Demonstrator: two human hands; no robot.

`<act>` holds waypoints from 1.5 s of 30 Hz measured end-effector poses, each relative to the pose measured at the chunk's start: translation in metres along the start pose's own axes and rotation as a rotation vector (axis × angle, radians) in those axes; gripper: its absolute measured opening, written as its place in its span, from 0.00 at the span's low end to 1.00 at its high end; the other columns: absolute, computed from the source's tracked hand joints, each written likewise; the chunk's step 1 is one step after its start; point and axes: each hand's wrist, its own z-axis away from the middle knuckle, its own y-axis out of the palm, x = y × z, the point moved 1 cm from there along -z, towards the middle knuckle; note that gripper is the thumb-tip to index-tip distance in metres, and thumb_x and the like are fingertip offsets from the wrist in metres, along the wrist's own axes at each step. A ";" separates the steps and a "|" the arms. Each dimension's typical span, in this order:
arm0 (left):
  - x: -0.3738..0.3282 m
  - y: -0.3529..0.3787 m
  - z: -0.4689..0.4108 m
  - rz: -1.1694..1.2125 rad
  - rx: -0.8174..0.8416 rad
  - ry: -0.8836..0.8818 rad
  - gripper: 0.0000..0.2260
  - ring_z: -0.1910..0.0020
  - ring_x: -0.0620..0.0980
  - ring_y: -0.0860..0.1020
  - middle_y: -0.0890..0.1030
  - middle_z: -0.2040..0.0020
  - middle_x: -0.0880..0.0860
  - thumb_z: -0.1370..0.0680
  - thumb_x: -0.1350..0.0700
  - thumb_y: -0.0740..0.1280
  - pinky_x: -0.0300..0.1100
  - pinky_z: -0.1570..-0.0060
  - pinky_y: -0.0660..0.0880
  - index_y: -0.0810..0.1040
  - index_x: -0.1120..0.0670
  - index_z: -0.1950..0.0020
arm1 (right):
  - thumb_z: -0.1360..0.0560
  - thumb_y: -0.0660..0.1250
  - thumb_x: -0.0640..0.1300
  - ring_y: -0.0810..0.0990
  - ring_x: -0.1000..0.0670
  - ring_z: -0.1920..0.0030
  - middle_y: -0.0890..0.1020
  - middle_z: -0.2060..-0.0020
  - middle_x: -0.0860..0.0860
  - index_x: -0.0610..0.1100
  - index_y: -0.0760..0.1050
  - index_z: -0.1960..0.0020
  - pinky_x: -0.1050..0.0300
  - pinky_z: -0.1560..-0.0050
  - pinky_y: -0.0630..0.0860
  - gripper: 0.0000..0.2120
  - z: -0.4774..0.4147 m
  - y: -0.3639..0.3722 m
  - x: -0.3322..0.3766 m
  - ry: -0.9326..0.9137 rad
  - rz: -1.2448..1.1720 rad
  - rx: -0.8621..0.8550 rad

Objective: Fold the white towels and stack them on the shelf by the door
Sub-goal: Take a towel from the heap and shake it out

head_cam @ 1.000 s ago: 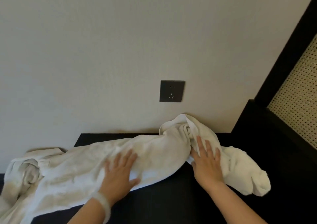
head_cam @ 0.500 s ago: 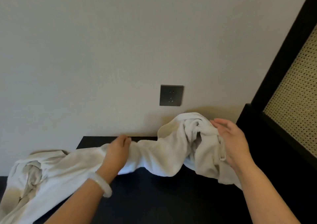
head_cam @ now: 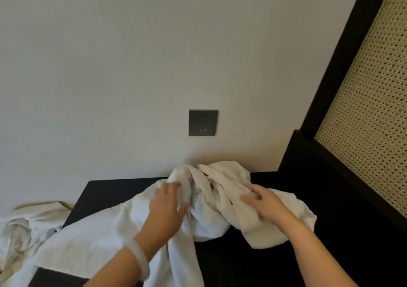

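Black tabletop [head_cam: 231,262] bare near; wall [head_cam: 132,66] behind, headboard [head_cam: 319,176] right.

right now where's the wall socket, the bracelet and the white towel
wall socket [head_cam: 203,122], head view, middle of the dark faceplate
bracelet [head_cam: 141,258], head view, pale band across the wrist
white towel [head_cam: 211,218], head view, bunched fold on the dark surface

Under the left hand [head_cam: 167,207] and right hand [head_cam: 264,203], the towel [head_cam: 105,238] is nubby white cloth, matt. The surface [head_cam: 242,264] beneath is smooth, matt black. Behind the left hand, a milky, glossy bangle [head_cam: 141,258]; beyond the right hand, a woven cane panel [head_cam: 370,115].
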 end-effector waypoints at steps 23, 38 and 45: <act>0.056 -0.017 0.013 -0.192 -0.137 -0.257 0.30 0.34 0.63 0.67 0.68 0.30 0.59 0.28 0.63 0.72 0.56 0.37 0.67 0.68 0.56 0.27 | 0.21 0.65 0.52 0.71 0.49 0.48 0.73 0.50 0.50 0.45 0.71 0.49 0.52 0.48 0.71 0.10 0.007 0.019 0.016 -0.119 0.196 -0.690; -0.005 -0.093 0.016 0.952 -0.228 -0.505 0.17 0.56 0.55 0.79 0.83 0.58 0.55 0.25 0.72 0.58 0.43 0.63 0.74 0.81 0.56 0.53 | 0.19 0.60 0.37 0.84 0.55 0.57 0.86 0.59 0.51 0.47 0.82 0.52 0.61 0.59 0.82 0.12 0.047 -0.062 0.081 -0.206 -0.876 -0.291; -0.042 -0.186 0.002 1.288 -0.449 -0.339 0.09 0.64 0.48 0.81 0.82 0.61 0.55 0.20 0.66 0.60 0.37 0.66 0.78 0.79 0.57 0.47 | 0.18 0.61 0.40 0.82 0.52 0.41 0.84 0.45 0.49 0.44 0.77 0.42 0.56 0.43 0.80 0.08 0.051 -0.116 0.206 -0.568 -0.954 -0.193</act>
